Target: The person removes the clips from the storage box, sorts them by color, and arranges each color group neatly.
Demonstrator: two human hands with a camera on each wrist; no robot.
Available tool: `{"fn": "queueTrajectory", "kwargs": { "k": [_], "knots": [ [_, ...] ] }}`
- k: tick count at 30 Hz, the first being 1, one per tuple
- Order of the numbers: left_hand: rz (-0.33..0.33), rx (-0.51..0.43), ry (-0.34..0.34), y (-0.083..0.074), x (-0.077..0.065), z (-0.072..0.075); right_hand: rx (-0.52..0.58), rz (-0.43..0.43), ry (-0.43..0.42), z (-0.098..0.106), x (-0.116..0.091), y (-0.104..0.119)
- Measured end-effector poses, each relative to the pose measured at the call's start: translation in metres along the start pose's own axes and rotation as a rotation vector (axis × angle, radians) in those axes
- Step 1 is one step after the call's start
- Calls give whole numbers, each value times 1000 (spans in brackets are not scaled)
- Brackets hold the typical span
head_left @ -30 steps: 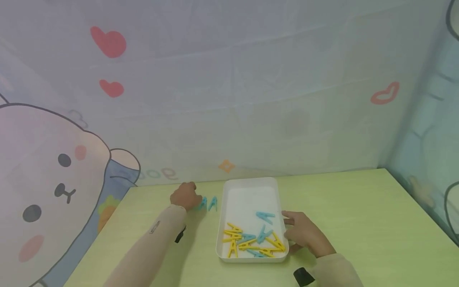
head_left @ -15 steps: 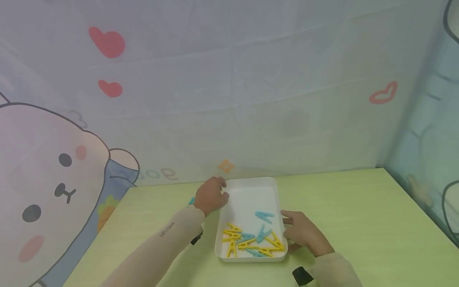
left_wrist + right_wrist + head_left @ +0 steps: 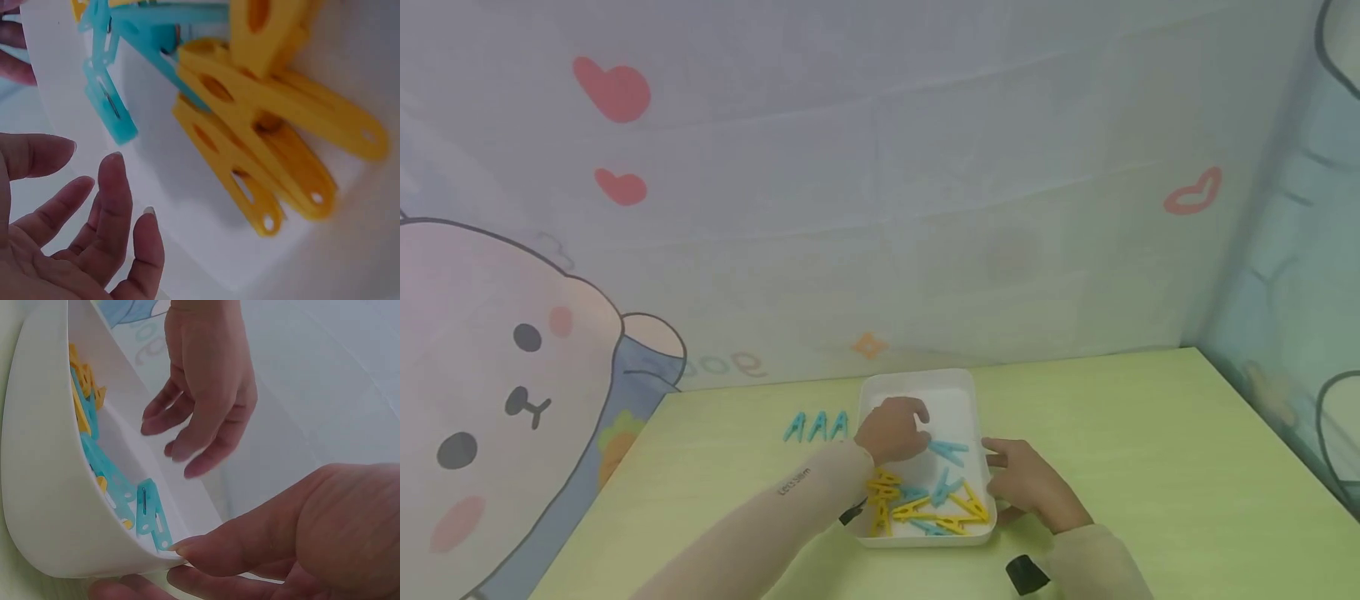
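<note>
Left wrist view shows the left hand [image 3: 69,269] with its fingers [image 3: 115,206] parted and loosely bent, holding nothing. A slim gap lies between the fingertips and the nearest blue clip [image 3: 951,450]; they are just beside each other, not touching. Palm downward, this hand hangs above the inside of the white tray [image 3: 917,375], over its left half.

At the tray's right side is the right hand [image 3: 1028,482]. Its thumb tip touches the rim, and other fingers lie along the outside of the wall; whether they pinch the edge or only rest against it, I cannot tell.

The tray sits flat, its long sides running near to far. Four blue clips can be seen in it: the one by the left fingertips, farther than the rest and toward the right wall, and three mixed with yellow clips [image 3: 973,504] at the near end. The yellow ones overlap at the near left and lie crosswise toward the near right.

Left of the tray, three blue clips in a row [image 3: 818,426] lie on the pale green table [image 3: 1112,442], evenly spaced. Behind stands a printed backdrop [image 3: 1000,167] with red hearts.
</note>
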State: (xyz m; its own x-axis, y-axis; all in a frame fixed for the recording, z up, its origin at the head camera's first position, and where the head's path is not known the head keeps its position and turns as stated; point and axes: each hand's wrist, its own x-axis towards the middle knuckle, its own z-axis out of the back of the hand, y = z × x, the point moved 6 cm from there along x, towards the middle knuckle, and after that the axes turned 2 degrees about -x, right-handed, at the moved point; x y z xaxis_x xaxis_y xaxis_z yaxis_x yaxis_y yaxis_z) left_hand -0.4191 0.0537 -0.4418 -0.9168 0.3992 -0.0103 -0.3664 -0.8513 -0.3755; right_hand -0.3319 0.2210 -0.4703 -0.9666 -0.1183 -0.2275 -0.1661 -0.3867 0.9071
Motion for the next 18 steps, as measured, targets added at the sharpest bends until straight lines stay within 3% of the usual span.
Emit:
{"fn": "queueTrajectory", "kwargs": {
  "k": [8,18],
  "knots": [
    [-81,54,146,-20,3,-26,2,15,9,-1,-1,2],
    [-149,116,104,-32,9,-37,2,12,8,0,-1,2]
  ]
}}
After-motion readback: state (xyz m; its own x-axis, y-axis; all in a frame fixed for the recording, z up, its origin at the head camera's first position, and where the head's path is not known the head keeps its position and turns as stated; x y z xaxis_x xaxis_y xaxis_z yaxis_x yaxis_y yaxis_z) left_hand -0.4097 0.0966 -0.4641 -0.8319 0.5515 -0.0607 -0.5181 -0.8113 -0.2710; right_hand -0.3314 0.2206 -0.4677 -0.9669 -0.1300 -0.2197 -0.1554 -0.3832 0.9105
